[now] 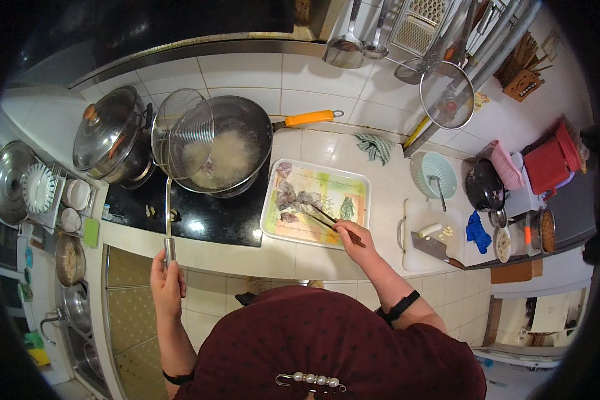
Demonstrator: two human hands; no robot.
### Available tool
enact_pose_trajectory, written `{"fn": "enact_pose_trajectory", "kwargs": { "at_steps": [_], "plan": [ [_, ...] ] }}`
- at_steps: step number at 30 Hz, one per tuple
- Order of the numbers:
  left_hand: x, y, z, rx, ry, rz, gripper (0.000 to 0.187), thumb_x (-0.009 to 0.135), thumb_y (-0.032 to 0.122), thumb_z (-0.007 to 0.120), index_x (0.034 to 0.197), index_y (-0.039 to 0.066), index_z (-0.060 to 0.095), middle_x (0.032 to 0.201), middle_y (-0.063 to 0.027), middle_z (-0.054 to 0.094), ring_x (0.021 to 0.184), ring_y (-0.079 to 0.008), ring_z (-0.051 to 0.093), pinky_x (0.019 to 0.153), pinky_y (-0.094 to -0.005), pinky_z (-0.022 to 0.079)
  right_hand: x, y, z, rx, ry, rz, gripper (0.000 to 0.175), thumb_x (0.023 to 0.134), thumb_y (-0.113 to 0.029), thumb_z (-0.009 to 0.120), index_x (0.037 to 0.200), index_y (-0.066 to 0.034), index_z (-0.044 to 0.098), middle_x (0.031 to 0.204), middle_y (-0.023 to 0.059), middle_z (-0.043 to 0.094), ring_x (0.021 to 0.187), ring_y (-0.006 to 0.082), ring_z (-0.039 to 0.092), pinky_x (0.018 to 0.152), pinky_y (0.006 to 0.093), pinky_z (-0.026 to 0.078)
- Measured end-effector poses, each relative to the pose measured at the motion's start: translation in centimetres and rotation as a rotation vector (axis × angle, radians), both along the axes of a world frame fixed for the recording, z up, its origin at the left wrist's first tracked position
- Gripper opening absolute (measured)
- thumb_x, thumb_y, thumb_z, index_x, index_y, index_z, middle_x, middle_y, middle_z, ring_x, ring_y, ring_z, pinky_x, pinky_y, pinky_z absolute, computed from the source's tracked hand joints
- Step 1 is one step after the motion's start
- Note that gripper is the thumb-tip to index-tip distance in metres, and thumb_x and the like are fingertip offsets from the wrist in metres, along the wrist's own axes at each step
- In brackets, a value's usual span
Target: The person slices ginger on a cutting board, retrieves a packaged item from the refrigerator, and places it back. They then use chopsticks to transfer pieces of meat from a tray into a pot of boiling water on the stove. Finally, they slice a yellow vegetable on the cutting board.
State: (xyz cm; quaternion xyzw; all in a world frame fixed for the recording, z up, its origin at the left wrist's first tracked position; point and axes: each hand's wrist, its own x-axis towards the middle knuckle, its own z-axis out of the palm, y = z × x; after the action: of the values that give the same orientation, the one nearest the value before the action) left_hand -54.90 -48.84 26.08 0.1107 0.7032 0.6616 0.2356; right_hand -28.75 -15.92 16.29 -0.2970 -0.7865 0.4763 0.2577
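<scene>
My left hand is closed round the metal handle of a wire skimmer basket, which hangs over the left part of a wok. Pale, foamy, bubbling liquid fills the middle of the wok, with a piece of food at its left. In my right hand is a pair of dark chopsticks. Their tips reach the greyish coated food pieces on a patterned rectangular tray. Whether the tips grip a piece I cannot tell. The wok's orange handle points right.
A lidded pot stands left of the wok on the black cooktop. Right of the tray, a cutting board holds a cleaver and cut white vegetable. Behind are a checked cloth and a light green colander. A strainer hangs above.
</scene>
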Motion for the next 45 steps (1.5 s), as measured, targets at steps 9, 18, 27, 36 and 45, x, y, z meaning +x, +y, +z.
{"fn": "enact_pose_trajectory", "kwargs": {
  "at_steps": [9,18,27,36,45],
  "plan": [
    [0.2,-1.5,0.1,-0.01,-0.038,0.054,0.036,0.095,0.016,0.05,0.128,0.005,0.041,0.067,0.0011,0.046,0.049,-0.0025,0.039,0.038,-0.0157,0.032,-4.5,1.9,-5.6,-0.299,0.145,-0.218,0.019,0.094,-0.016,0.049,0.087,0.0,0.055,0.088,0.0086,0.059,0.083,0.0173,0.06,0.078,0.0279,0.05],
    [-0.4,-2.4,0.4,0.086,-0.01,0.07,0.034,0.095,0.011,0.048,0.127,0.004,0.04,0.068,0.0012,0.047,0.047,-0.0024,0.038,0.039,-0.0152,0.032,-5.8,3.3,3.6,-0.692,0.635,-0.136,0.023,0.097,-0.022,0.046,0.091,-0.0005,0.048,0.092,0.0123,0.055,0.092,0.0302,0.063,0.082,0.0419,0.057],
    [-1.2,-3.9,0.8,0.09,-0.044,0.087,0.035,0.095,0.01,0.048,0.128,0.003,0.039,0.065,0.0005,0.047,0.045,-0.0032,0.037,0.039,-0.0162,0.032,-21.0,1.6,6.8,-0.644,0.381,0.114,0.028,0.095,-0.025,0.052,0.096,0.0023,0.051,0.095,0.0134,0.057,0.086,0.0267,0.064,0.081,0.0363,0.056],
    [-2.2,-5.5,0.6,0.1,-0.036,0.109,0.036,0.095,0.01,0.048,0.128,0.001,0.038,0.065,0.0004,0.047,0.045,-0.0033,0.038,0.039,-0.0166,0.032,-27.9,0.3,7.5,-0.219,0.205,0.225,0.028,0.093,-0.027,0.052,0.092,0.0005,0.058,0.089,0.0093,0.061,0.082,0.0197,0.063,0.076,0.0324,0.052],
    [-3.3,-6.5,0.1,0.138,-0.045,0.092,0.035,0.095,0.01,0.048,0.127,0.002,0.039,0.066,0.0005,0.047,0.045,-0.0029,0.038,0.039,-0.0162,0.031,-31.8,-3.0,7.0,0.155,0.026,0.267,0.023,0.088,-0.026,0.058,0.094,-0.0049,0.064,0.078,0.016,0.065,0.071,0.0284,0.064,0.066,0.0317,0.049]
  ]
}}
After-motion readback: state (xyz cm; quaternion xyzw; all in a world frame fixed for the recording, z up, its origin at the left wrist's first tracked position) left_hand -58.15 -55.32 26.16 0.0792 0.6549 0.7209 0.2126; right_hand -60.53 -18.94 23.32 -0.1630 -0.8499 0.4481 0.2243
